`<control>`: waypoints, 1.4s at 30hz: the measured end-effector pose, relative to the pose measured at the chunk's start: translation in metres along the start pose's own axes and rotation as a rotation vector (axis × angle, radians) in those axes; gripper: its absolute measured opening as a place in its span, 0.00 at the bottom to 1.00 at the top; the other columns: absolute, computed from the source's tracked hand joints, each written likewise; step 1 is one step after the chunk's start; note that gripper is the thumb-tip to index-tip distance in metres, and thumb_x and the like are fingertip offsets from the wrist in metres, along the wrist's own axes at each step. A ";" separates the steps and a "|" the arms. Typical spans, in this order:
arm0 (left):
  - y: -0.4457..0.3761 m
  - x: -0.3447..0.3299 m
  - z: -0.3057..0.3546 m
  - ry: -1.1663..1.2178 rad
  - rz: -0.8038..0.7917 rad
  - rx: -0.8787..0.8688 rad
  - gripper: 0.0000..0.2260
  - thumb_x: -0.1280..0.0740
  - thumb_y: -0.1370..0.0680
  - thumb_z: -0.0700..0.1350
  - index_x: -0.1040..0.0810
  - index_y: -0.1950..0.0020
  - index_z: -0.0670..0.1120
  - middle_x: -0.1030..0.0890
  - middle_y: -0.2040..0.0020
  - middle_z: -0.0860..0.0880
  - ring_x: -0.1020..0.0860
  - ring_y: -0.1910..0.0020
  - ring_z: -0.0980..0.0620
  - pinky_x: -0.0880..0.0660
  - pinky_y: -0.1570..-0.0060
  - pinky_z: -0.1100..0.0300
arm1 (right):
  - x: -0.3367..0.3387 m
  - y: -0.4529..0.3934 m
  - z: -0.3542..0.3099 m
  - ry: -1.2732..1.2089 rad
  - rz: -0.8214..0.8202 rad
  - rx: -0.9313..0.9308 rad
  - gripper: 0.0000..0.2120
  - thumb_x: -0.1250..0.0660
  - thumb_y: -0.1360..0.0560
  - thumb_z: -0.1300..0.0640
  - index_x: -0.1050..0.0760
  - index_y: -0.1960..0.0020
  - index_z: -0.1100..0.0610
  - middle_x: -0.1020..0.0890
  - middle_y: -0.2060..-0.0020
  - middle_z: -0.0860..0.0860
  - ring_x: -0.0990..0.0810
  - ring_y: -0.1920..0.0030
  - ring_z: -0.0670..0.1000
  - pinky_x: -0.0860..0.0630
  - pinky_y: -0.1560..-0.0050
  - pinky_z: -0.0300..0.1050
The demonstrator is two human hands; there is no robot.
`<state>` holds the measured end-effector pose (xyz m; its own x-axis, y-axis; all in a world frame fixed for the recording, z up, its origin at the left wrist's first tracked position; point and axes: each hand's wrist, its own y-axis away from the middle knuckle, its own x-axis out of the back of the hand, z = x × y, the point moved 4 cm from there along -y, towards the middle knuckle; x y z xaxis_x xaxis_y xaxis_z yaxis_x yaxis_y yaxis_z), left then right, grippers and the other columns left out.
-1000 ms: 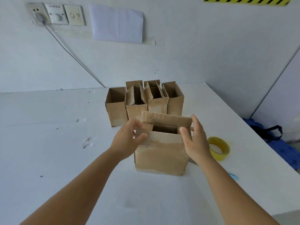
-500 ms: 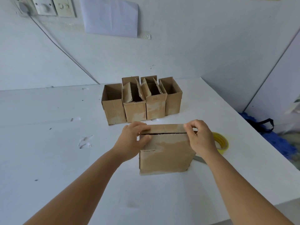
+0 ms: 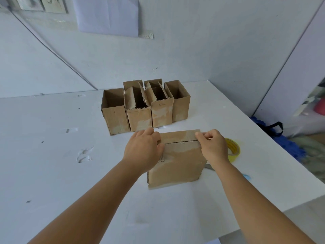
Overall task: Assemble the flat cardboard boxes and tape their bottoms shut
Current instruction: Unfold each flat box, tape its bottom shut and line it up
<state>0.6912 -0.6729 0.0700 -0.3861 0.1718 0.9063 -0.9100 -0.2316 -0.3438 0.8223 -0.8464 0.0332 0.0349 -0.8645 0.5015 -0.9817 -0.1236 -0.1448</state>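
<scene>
A brown cardboard box [image 3: 177, 166] stands on the white table [image 3: 52, 173] in front of me, its top flaps folded flat and meeting along a seam. My left hand [image 3: 143, 151] grips the box's upper left corner, fingers over the top flap and thumb on the front face. My right hand [image 3: 213, 147] pinches the upper right corner with curled fingers. A yellow tape roll [image 3: 233, 149] lies just right of the box, partly hidden by my right hand.
Several open-topped assembled boxes [image 3: 146, 106] stand in a row behind, near the wall. A grey flat tool [image 3: 209, 166] pokes out at the box's right base. A blue bag [image 3: 274, 131] lies beyond the table's right edge.
The far flap came down onto the box's top, closing it. Both hands shifted to the top corners. My head moved closer and lower.
</scene>
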 end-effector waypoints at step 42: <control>-0.010 -0.053 0.083 -0.241 -0.291 0.108 0.35 0.63 0.30 0.70 0.56 0.24 0.62 0.55 0.21 0.55 0.58 0.23 0.55 0.61 0.28 0.59 | 0.029 -0.092 0.141 0.397 -0.550 0.217 0.11 0.35 0.24 0.56 0.26 0.41 0.50 0.24 0.57 0.45 0.23 0.56 0.50 0.25 0.55 0.45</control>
<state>0.7331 -0.7589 0.0453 -0.0556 0.0184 0.9983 -0.9501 -0.3084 -0.0472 0.9397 -0.9292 -0.0596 0.4028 -0.4114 0.8176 -0.7806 -0.6208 0.0722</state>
